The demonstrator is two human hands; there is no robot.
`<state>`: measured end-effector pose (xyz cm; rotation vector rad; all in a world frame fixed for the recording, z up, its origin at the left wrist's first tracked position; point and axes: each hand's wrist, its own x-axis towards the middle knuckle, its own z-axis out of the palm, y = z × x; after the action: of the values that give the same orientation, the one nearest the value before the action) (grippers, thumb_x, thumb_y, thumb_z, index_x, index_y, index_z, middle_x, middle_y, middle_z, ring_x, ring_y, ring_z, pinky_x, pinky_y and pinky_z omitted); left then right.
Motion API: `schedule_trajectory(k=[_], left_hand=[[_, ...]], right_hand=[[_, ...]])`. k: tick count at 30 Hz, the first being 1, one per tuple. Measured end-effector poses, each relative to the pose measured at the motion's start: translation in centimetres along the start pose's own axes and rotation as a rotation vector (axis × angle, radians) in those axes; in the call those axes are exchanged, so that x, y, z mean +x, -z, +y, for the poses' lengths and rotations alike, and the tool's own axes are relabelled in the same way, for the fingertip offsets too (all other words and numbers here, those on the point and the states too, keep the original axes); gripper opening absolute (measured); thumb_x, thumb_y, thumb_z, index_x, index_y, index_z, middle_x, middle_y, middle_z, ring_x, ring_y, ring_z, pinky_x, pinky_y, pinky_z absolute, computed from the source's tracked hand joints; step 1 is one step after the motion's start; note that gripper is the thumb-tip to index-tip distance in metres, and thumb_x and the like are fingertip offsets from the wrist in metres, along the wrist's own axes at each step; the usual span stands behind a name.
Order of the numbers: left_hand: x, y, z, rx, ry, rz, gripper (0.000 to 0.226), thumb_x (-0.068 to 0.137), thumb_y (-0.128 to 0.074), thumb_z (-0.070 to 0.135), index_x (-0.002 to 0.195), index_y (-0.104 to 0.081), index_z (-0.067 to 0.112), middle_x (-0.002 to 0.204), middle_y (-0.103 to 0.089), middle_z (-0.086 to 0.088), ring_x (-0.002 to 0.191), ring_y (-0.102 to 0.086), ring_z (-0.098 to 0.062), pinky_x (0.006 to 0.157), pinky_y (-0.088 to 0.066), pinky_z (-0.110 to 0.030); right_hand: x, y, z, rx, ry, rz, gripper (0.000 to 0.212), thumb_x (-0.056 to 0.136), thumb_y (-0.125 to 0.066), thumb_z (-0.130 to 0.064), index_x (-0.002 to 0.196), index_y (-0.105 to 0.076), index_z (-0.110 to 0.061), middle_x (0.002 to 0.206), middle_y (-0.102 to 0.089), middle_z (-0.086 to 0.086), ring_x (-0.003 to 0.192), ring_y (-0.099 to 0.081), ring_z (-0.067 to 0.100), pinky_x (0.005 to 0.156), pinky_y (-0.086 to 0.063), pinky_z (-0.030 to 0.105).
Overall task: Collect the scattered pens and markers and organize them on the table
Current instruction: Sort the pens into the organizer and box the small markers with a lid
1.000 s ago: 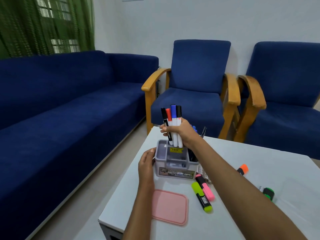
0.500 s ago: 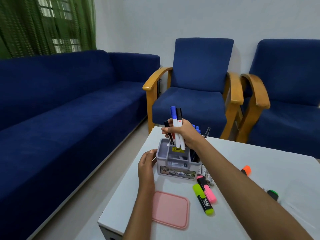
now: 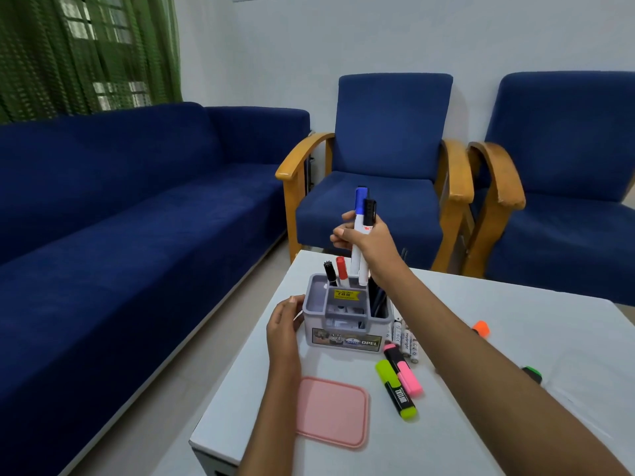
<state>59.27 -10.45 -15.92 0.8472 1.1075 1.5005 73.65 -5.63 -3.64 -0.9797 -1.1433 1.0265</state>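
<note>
A grey desk organiser (image 3: pixel 345 333) stands on the white table (image 3: pixel 481 424). My right hand (image 3: pixel 369 243) is shut on two white markers (image 3: pixel 360 235), one blue-capped and one black-capped, upright, tips over the organiser's back compartment. A black-capped marker (image 3: pixel 330 273) and a red-capped marker (image 3: pixel 342 267) stand in that compartment. My left hand (image 3: pixel 283 326) rests against the organiser's left wall. Yellow-green (image 3: pixel 395 388) and pink (image 3: pixel 405 369) highlighters lie in front right. Several white pens (image 3: pixel 403 340) lie beside the organiser. Orange (image 3: pixel 481 328) and green (image 3: pixel 532 373) highlighters lie further right, partly hidden by my arm.
A pink square lid (image 3: pixel 331 410) lies near the table's front edge. A blue sofa (image 3: pixel 120 235) runs along the left. Two blue armchairs with wooden arms (image 3: pixel 388 159) stand behind the table.
The black-capped and red-capped markers left my right hand and now stand in the organiser. My right hand still holds the other two, raised slightly.
</note>
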Motion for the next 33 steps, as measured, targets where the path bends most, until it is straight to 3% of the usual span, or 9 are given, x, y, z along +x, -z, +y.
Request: schedule_trajectory(k=[3, 5, 8, 12, 17, 22, 26, 30, 33], left_hand=[[-0.2, 0.0, 0.1, 0.018, -0.002, -0.002, 0.031, 0.099, -0.043, 0.027, 0.111, -0.065, 0.009, 0.115, -0.066, -0.008, 0.109, -0.061, -0.025, 0.075, -0.051, -0.022], [-0.6, -0.1, 0.6, 0.050, -0.032, 0.026, 0.026, 0.097, -0.048, 0.027, 0.114, -0.063, 0.014, 0.118, -0.064, -0.002, 0.112, -0.058, -0.020, 0.072, -0.050, -0.014], [-0.3, -0.2, 2.4, 0.207, -0.196, 0.012, 0.028, 0.092, -0.060, 0.026, 0.119, -0.059, 0.021, 0.125, -0.059, 0.004, 0.117, -0.053, -0.013, 0.079, -0.046, -0.011], [2.3, -1.5, 6.1, 0.593, -0.321, -0.167, 0.039, 0.083, -0.071, 0.028, 0.119, -0.058, 0.024, 0.124, -0.056, 0.010, 0.115, -0.049, -0.009, 0.092, -0.042, -0.028], [3.8, -4.4, 8.6, 1.055, -0.412, -0.483, 0.039, 0.078, -0.074, 0.019, 0.115, -0.063, 0.020, 0.106, -0.064, 0.003, 0.090, -0.057, -0.014, 0.078, -0.047, -0.028], [4.0, -5.3, 8.3, 0.925, -0.363, -0.502, 0.034, 0.079, -0.072, 0.010, 0.112, -0.068, 0.016, 0.100, -0.066, 0.001, 0.091, -0.061, -0.013, 0.071, -0.046, -0.015], [4.2, -5.9, 9.8, 0.992, -0.323, -0.530, 0.030, 0.078, -0.074, 0.011, 0.108, -0.067, 0.011, 0.086, -0.063, 0.001, 0.075, -0.060, -0.011, 0.053, -0.046, -0.007], [4.6, -6.5, 10.9, 1.089, -0.326, -0.507, 0.037, 0.074, -0.079, 0.015, 0.108, -0.065, 0.009, 0.100, -0.065, -0.006, 0.086, -0.061, -0.019, 0.075, -0.055, -0.032], [4.4, -6.5, 10.9, 1.030, -0.362, -0.449, 0.034, 0.075, -0.078, 0.015, 0.106, -0.066, 0.007, 0.101, -0.067, -0.007, 0.085, -0.060, -0.017, 0.081, -0.054, -0.036]], right_hand=[[0.2, 0.0, -0.6, 0.010, 0.070, 0.082, 0.017, 0.088, -0.061, -0.002, 0.099, -0.053, -0.013, 0.085, -0.063, 0.009, 0.074, -0.066, 0.019, 0.077, -0.059, 0.029], [0.3, 0.0, -0.9, -0.012, 0.084, 0.098, 0.013, 0.089, -0.062, -0.008, 0.095, -0.053, -0.015, 0.084, -0.062, 0.005, 0.072, -0.064, 0.017, 0.079, -0.058, 0.030], [0.4, 0.1, -0.8, -0.062, 0.039, 0.034, 0.013, 0.091, -0.061, -0.012, 0.101, -0.053, -0.009, 0.086, -0.062, 0.004, 0.074, -0.063, 0.016, 0.084, -0.056, 0.034], [-0.1, 0.5, 0.2, -0.157, -0.004, -0.079, 0.015, 0.088, -0.063, -0.006, 0.103, -0.060, -0.004, 0.089, -0.065, 0.005, 0.084, -0.065, 0.017, 0.086, -0.053, 0.030], [-0.9, 1.3, 1.5, -0.099, -0.071, -0.109, 0.018, 0.084, -0.064, 0.000, 0.101, -0.067, -0.005, 0.101, -0.071, 0.014, 0.099, -0.068, 0.025, 0.090, -0.053, 0.036], [-1.1, 1.8, 1.6, -0.062, -0.191, -0.190, 0.019, 0.087, -0.061, 0.001, 0.105, -0.065, -0.002, 0.096, -0.067, 0.013, 0.083, -0.064, 0.025, 0.063, -0.054, 0.035], [-1.0, 2.3, 1.1, -0.069, -0.170, -0.200, 0.023, 0.086, -0.061, 0.004, 0.108, -0.064, -0.005, 0.100, -0.068, 0.010, 0.094, -0.066, 0.021, 0.075, -0.055, 0.029], [-1.2, 2.7, 0.5, -0.057, -0.114, -0.140, 0.028, 0.086, -0.061, 0.005, 0.114, -0.061, -0.001, 0.114, -0.066, 0.016, 0.108, -0.064, 0.025, 0.093, -0.051, 0.032], [-1.4, 3.0, -0.2, -0.070, -0.061, -0.065, 0.029, 0.086, -0.061, 0.003, 0.115, -0.060, -0.001, 0.116, -0.068, 0.013, 0.110, -0.064, 0.022, 0.093, -0.049, 0.027]])
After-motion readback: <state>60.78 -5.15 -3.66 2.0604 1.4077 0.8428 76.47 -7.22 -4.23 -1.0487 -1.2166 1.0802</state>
